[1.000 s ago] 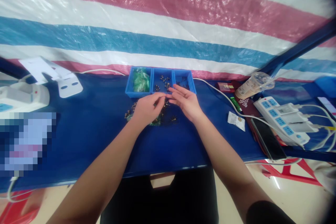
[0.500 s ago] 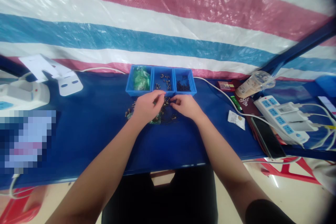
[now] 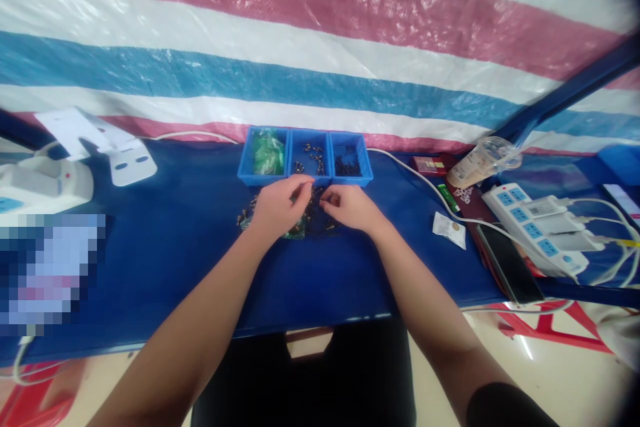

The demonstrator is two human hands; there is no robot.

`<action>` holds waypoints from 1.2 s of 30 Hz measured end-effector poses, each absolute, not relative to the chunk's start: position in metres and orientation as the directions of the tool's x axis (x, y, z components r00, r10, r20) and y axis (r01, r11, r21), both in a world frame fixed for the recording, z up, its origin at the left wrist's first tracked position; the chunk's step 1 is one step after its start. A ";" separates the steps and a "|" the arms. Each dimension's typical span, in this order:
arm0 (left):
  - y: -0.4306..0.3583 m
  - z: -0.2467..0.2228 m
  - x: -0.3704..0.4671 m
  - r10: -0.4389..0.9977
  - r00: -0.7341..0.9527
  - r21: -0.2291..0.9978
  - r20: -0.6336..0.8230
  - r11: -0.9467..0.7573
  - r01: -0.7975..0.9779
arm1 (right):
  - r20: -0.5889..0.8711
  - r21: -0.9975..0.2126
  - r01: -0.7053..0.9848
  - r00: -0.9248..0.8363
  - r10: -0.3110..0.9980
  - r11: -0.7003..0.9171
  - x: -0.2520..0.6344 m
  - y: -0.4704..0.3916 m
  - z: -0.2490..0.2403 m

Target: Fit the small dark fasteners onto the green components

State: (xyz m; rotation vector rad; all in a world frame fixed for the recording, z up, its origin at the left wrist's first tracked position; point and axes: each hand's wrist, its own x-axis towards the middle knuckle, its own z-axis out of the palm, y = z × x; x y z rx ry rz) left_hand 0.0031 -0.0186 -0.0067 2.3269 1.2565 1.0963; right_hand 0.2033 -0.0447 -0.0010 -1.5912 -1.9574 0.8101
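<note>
My left hand (image 3: 280, 205) is closed in a pinch just in front of the middle blue bin (image 3: 309, 179); what sits between its fingertips is too small to make out. Facing it, my right hand (image 3: 353, 205) also has thumb and fingers pinched together, and any small piece there is hidden. Beneath and between both hands lies a loose pile of small brass-coloured and dark parts (image 3: 327, 225), with a bit of green plastic bag (image 3: 296, 232) among them. Brass-coloured pieces lie in the middle bin, dark thin pieces (image 3: 347, 165) in the right one, green plastic bags (image 3: 269, 153) in the left one.
To the right are a plastic cup (image 3: 483, 163), a white power strip (image 3: 535, 230) with plugs, a dark phone (image 3: 510, 263), a small white packet (image 3: 449, 230) and a cable. A white stand (image 3: 133, 163) and a pixelated device (image 3: 55, 273) are at left. Striped sheeting hangs behind.
My right hand has shifted very slightly, its fingers curling in closer together. The left hand keeps its pinch in nearly the same place. The whole view has tilted a touch.
</note>
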 end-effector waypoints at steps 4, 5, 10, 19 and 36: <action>-0.018 -0.007 0.003 0.809 0.331 0.561 0.485 -0.579 0.592 | 0.064 -0.924 0.368 -0.118 0.991 0.104 0.200 -0.046 0.006; -0.018 -0.006 0.003 0.808 0.334 0.564 0.485 -0.582 0.586 | 0.066 -0.961 0.260 -0.106 0.992 0.092 0.198 -0.045 0.007; -0.019 -0.006 0.003 0.789 0.401 0.611 0.466 -0.615 0.499 | 0.030 -0.986 -0.167 -0.091 0.995 0.014 0.192 -0.043 0.006; -0.020 -0.003 0.002 0.790 0.393 0.651 0.470 -0.611 0.450 | -0.054 -0.913 -0.395 -0.139 0.989 -0.106 0.186 -0.043 0.004; -0.018 -0.004 0.001 0.842 0.329 0.720 0.427 -0.537 0.441 | 0.058 -0.968 -0.248 -0.091 0.994 0.034 0.180 -0.046 0.003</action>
